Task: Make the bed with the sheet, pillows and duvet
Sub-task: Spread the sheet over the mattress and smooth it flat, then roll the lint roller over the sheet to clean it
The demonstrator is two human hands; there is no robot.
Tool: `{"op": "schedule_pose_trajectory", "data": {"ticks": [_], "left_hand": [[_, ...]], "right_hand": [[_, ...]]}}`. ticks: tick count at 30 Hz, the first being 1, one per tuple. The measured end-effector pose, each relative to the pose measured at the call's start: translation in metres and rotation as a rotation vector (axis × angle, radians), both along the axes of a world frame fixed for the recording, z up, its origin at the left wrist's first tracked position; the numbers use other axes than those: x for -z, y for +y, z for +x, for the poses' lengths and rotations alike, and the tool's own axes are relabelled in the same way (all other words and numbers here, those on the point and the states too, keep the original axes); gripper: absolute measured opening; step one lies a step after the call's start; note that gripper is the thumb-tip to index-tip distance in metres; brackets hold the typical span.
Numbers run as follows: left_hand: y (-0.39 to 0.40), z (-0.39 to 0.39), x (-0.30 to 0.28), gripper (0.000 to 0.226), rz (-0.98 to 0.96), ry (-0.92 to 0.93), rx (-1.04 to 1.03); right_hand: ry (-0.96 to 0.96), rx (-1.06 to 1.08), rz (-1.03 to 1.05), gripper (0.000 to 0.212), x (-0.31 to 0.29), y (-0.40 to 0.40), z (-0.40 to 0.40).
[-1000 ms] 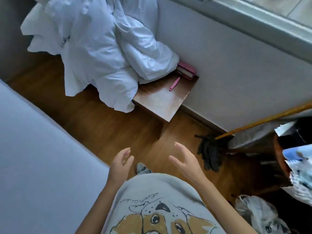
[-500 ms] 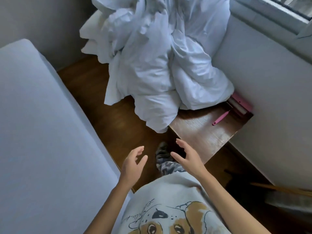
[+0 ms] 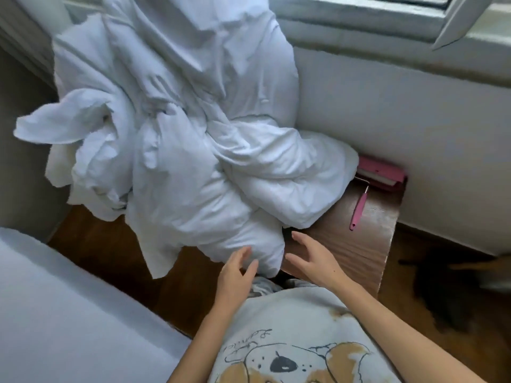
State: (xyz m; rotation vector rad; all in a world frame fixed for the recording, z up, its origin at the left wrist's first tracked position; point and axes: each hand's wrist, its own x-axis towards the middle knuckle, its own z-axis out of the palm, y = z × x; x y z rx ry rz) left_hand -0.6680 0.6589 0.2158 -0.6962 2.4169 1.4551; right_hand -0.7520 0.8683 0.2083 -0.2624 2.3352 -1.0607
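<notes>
Left hand (image 3: 235, 272): released, fingers loosely spread, grasping nothing; fingertips at the lowest fold of the bedding, touching or just short of it, cannot tell which.
Right hand (image 3: 312, 258): released, palm turned inward, fingers straight; apart from the cloth, just beside the same fold, above the desk (image 3: 345, 244).
Hands together: flanking the bottom lobe of the heap, one each side, set as if to gather it.
Duvet (image 3: 193, 161): white, crumpled into a tall heap on the desk, leaning on the wall under the window (image 3: 359, 12); lower folds spilling over the desk's near edge toward the floor (image 3: 110, 244).
Sheet, pillows: not told apart; thinner white cloth (image 3: 55, 125) trailing at the heap's left, possibly the sheet; pillows perhaps buried inside, none showing.
Bed (image 3: 69, 313): lower left, pale smooth surface with nothing on it in view; bare mattress or fitted cover, cannot tell.
Progress: at the very start by the look of it; no bedding laid on the bed yet.
Left to do: lift the heap across, spread the sheet, set the pillows, lay the duvet.
Step in hand: likely first grab at the bedding.
Containers: none holding anything; desk acting as the carrier for the heap.
Also on desk: pink case (image 3: 381, 175) against the wall, pink tool (image 3: 358, 211) lying before it, both clear of the heap.
Floor, right: dark blurred thing (image 3: 437, 286), unidentifiable.
</notes>
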Motion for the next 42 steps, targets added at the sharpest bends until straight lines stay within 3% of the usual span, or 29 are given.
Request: {"op": "schedule_pose_trajectory", "data": {"ticks": [10, 17, 21, 25, 27, 29, 32, 36, 42], "left_hand": [[0.053, -0.206, 0.000, 0.034, 0.022, 0.007, 0.704], [0.143, -0.331, 0.038, 0.039, -0.079, 0.093, 1.127], [0.204, -0.375, 0.076, 0.048, -0.137, 0.134, 1.200], [0.253, -0.384, 0.121, 0.061, -0.040, 0.014, 1.082], [0.262, -0.387, 0.146, 0.062, -0.116, 0.042, 1.066], [0.261, -0.395, 0.168, 0.060, -0.287, 0.200, 1.134], [0.259, -0.410, 0.189, 0.056, -0.502, 0.395, 1.224], [0.272, -0.423, 0.194, 0.056, -0.659, 0.399, 1.233], [0.270, -0.427, 0.191, 0.054, -0.602, 0.406, 1.320]], "right_hand": [[-0.202, 0.731, 0.066, 0.061, 0.030, 0.062, -0.038], [-0.265, 1.083, 0.223, 0.058, 0.077, 0.080, -0.077], [-0.282, 1.145, 0.307, 0.057, 0.116, 0.090, -0.117], [-0.242, 1.131, 0.416, 0.061, 0.162, 0.098, -0.148], [-0.225, 1.064, 0.476, 0.064, 0.183, 0.102, -0.159], [-0.221, 1.019, 0.512, 0.064, 0.202, 0.106, -0.165], [-0.171, 0.930, 0.565, 0.051, 0.222, 0.111, -0.168], [-0.106, 0.859, 0.541, 0.029, 0.227, 0.128, -0.174], [-0.249, 0.953, 0.500, 0.023, 0.224, 0.162, -0.162]]}}
